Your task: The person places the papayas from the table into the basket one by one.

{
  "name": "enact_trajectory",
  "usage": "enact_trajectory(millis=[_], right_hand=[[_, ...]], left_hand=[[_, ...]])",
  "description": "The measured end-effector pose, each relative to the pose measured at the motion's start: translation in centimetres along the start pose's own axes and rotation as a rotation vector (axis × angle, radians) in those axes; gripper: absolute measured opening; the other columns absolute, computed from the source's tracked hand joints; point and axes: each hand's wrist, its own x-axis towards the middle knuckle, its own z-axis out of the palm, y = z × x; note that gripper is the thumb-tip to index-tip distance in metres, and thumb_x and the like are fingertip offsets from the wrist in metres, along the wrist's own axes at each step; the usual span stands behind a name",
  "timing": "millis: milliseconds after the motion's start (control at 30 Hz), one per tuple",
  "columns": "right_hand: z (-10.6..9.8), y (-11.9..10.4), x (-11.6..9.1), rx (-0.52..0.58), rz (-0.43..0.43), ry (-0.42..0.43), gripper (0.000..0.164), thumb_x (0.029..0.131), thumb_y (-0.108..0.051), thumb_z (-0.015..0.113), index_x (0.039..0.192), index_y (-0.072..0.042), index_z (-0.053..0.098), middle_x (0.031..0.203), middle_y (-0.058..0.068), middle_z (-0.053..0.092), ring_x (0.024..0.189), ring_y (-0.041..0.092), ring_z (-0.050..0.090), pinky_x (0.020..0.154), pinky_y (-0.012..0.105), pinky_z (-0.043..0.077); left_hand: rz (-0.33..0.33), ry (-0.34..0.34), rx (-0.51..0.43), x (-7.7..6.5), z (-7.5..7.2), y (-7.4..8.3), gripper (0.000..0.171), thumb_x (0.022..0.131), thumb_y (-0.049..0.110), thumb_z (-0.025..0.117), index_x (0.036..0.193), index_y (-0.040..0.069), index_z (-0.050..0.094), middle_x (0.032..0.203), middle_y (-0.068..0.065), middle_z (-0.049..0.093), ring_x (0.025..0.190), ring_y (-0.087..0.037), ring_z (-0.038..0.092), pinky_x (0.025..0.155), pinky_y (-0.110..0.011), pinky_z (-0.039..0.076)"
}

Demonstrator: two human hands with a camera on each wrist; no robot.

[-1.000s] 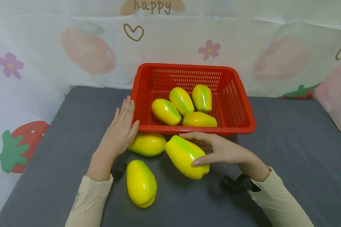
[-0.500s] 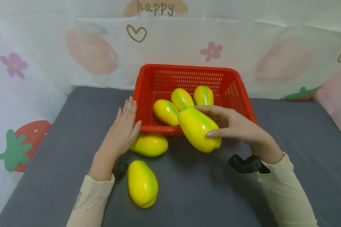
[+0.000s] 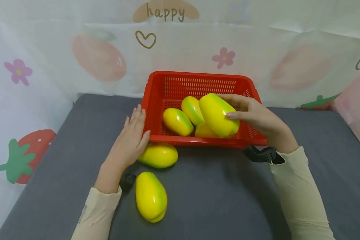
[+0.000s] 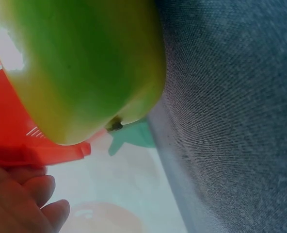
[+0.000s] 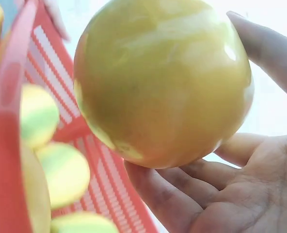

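My right hand [image 3: 255,115] grips a yellow-green papaya [image 3: 217,116] above the right part of the red basket [image 3: 192,141]. In the right wrist view, thumb and fingers curl round the held papaya [image 5: 163,87]. Inside the basket lie a papaya at left [image 3: 177,121], one behind it [image 3: 192,108] and one partly hidden under the held fruit [image 3: 204,131]. My left hand [image 3: 127,143] rests with straight fingers against the basket's left side. Close to that hand, a papaya [image 3: 159,155] lies before the basket, also large in the left wrist view [image 4: 85,68].
Another papaya [image 3: 151,197] lies on the grey cloth [image 3: 204,200] right of the left forearm. Behind the basket hangs a pale printed curtain [image 3: 180,43]. Each wrist carries a black camera mount, such as the right one [image 3: 259,154].
My right hand has lifted the papaya from in front of the basket, up and away from me, over the basket's inside. The left hand has stayed against the basket's side.
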Motion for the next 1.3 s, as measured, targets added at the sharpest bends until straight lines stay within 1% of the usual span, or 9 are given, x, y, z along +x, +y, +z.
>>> enact_trajectory(millis=[100,267,333,467,700,833,933,1067,1300], right_hand=[[-0.9,0.8,0.6,0.027,0.03,0.048,0.054,0.094,-0.014,0.055,0.144,-0.006,0.038,0.134,0.011,0.045,0.112,0.028,0.048,0.087,0.028,0.05],[-2.3,2.0,1.4,0.073,0.072,0.156,0.053,0.094,-0.017,0.055,0.143,-0.004,0.037,0.13,0.01,0.046,0.105,0.024,0.052,0.086,0.025,0.05],[-2.7,2.3,1.5,0.08,0.079,0.204,0.053,0.095,-0.018,0.055,0.143,-0.003,0.037,0.129,0.009,0.047,0.104,0.022,0.052,0.086,0.023,0.049],[-3.2,2.8,1.6,0.07,0.098,0.273,0.056,0.094,-0.022,0.057,0.143,-0.003,0.037,0.131,0.009,0.045,0.106,0.021,0.051,0.087,0.022,0.047],[-3.3,3.1,2.2,-0.024,0.167,0.336,0.068,0.091,-0.032,0.062,0.146,-0.007,0.032,0.138,0.01,0.041,0.109,0.022,0.05,0.092,0.024,0.045],[-3.2,3.2,2.4,-0.09,0.219,0.367,0.07,0.089,-0.035,0.064,0.146,-0.008,0.033,0.138,0.01,0.043,0.109,0.023,0.049,0.095,0.031,0.043],[-3.0,3.2,2.6,-0.135,0.258,0.365,0.074,0.088,-0.037,0.065,0.147,-0.008,0.031,0.14,0.01,0.042,0.112,0.024,0.047,0.098,0.037,0.041],[-3.0,3.2,2.9,-0.146,0.286,0.356,0.077,0.088,-0.037,0.064,0.149,-0.006,0.027,0.141,0.01,0.041,0.116,0.025,0.046,0.102,0.04,0.038],[-3.1,3.4,2.9,-0.127,0.302,0.368,0.076,0.089,-0.036,0.064,0.149,-0.006,0.026,0.141,0.011,0.041,0.115,0.026,0.046,0.102,0.04,0.038]], left_hand=[[0.0,0.007,0.002,-0.1,0.2,0.1,0.065,0.099,0.023,0.041,0.149,-0.005,0.011,0.156,-0.018,0.003,0.144,-0.029,0.001,0.114,-0.047,0.005],[0.003,0.011,0.013,0.0,0.5,0.4,0.064,0.099,0.023,0.041,0.148,-0.006,0.014,0.156,-0.018,0.004,0.144,-0.029,0.003,0.114,-0.048,0.005],[0.014,0.009,0.028,0.2,0.5,0.5,0.063,0.099,0.024,0.04,0.148,-0.006,0.014,0.156,-0.019,0.005,0.144,-0.03,0.004,0.114,-0.048,0.005],[0.024,-0.001,0.072,0.5,0.5,0.6,0.063,0.099,0.026,0.038,0.148,-0.007,0.014,0.156,-0.02,0.006,0.143,-0.031,0.005,0.114,-0.049,0.005],[0.019,-0.024,0.09,0.5,0.2,0.3,0.063,0.1,0.026,0.037,0.148,-0.008,0.013,0.156,-0.021,0.004,0.143,-0.032,0.004,0.114,-0.049,0.005],[0.016,-0.032,0.084,0.4,0.1,0.4,0.064,0.1,0.026,0.037,0.147,-0.008,0.012,0.156,-0.021,0.003,0.143,-0.032,0.003,0.114,-0.049,0.005],[0.01,-0.031,0.082,0.3,-0.1,0.3,0.064,0.1,0.025,0.038,0.148,-0.008,0.011,0.156,-0.021,0.003,0.143,-0.032,0.003,0.114,-0.049,0.006],[0.005,-0.024,0.078,0.3,-0.2,0.3,0.064,0.099,0.025,0.038,0.148,-0.008,0.012,0.156,-0.021,0.003,0.143,-0.032,0.003,0.114,-0.048,0.006],[-0.003,-0.028,0.081,0.3,-0.3,0.5,0.064,0.1,0.026,0.038,0.148,-0.007,0.011,0.156,-0.02,0.002,0.143,-0.032,0.003,0.114,-0.047,0.005]])
